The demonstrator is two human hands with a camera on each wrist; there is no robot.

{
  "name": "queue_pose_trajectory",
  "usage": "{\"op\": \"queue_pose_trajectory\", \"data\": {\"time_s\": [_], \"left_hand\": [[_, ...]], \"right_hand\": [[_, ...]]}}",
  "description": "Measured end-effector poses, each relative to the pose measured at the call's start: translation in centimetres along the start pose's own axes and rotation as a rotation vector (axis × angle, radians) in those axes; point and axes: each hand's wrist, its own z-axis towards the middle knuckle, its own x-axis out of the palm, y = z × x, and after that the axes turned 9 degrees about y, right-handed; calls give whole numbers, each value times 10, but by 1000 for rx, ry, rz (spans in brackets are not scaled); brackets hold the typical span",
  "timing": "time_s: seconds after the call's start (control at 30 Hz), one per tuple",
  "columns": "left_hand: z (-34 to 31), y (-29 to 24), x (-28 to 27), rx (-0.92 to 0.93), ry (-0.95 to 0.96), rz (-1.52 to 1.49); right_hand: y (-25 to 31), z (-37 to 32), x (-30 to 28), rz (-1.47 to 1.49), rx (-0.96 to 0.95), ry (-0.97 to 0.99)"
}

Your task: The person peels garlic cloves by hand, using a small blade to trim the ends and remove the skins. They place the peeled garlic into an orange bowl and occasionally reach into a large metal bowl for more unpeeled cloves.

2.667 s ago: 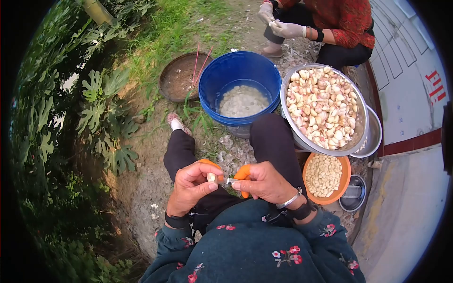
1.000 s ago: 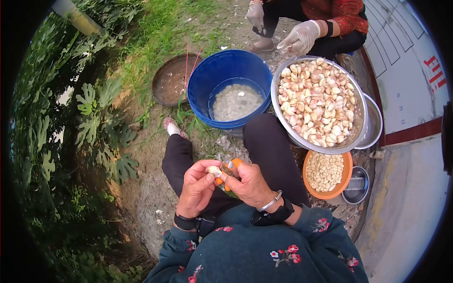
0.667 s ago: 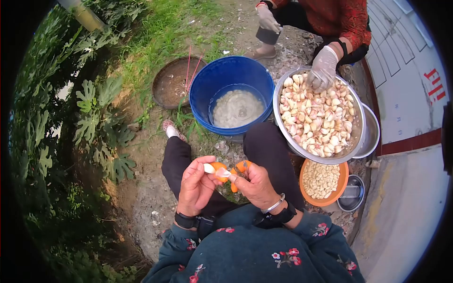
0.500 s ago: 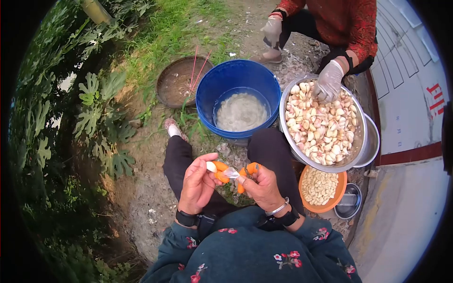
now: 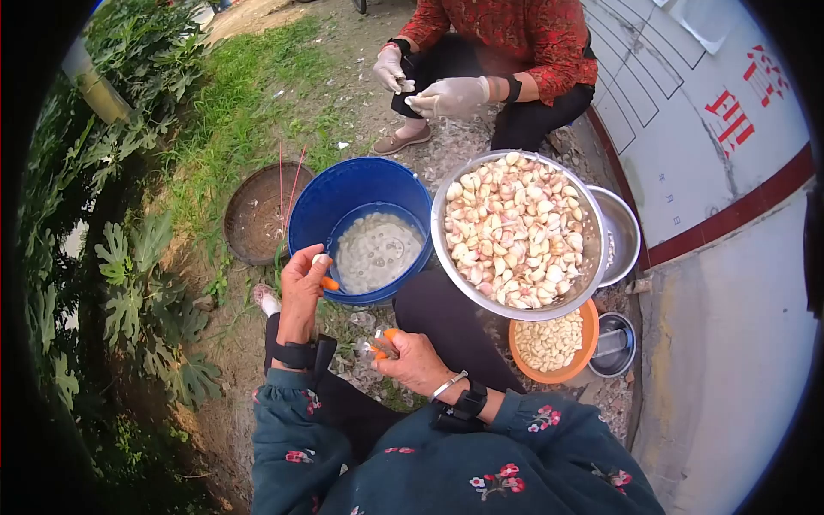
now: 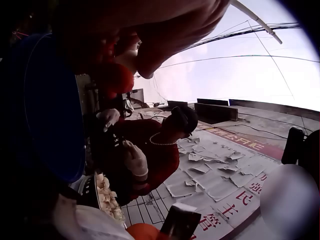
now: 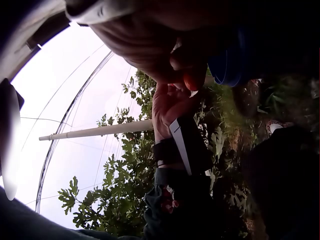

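In the head view my left hand [image 5: 300, 287] pinches a pale peeled garlic clove [image 5: 321, 259] at the near left rim of the blue bucket [image 5: 309, 193]. Orange covers sit on some fingers of both hands. Lower and nearer my lap, my right hand [image 5: 414, 365] is curled with a small silvery piece [image 5: 378, 337] between thumb and fingers; its exact kind I cannot tell. Inside the bucket, peeled cloves [image 5: 378, 249] lie under water. Unpeeled cloves [image 5: 515, 232] heap up in a large metal colander [image 5: 592, 257]. Both wrist views are dark around the hands.
An orange bowl [image 5: 590, 330] of cloves stands below the colander, beside a small metal bowl [image 5: 614, 343]. Another metal basin [image 5: 625, 236] is behind. A round woven tray [image 5: 245, 219] lies left of the bucket. A gloved person [image 5: 524, 60] squats opposite; a wall [image 5: 687, 154] borders the right.
The clove has lost its skin. My left hand has moved away from my right, forward to the bucket with the clove. The other person's hand has left the colander. The view has shifted right and up.
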Motion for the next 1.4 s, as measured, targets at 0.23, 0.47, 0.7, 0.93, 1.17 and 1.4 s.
{"op": "queue_pose_trajectory", "data": {"time_s": [0.23,0.47,0.7,0.93,1.17,1.4], "left_hand": [[47,-10,44,117,184,310],[82,-37,160,268,533,564],[99,-12,216,588,497,1090],[82,-17,194,331,433,628],[24,-37,161,153,429,-123],[-56,-44,95,273,387,-355]], "right_hand": [[-13,4,-11,-168,70,142],[-21,-1,-11,-444,43,470],[-59,-2,0,-232,-43,347],[-41,-9,-9,-262,-61,407],[-15,-20,-24,-297,22,444],[1,-46,-36,-3,152,327]]}}
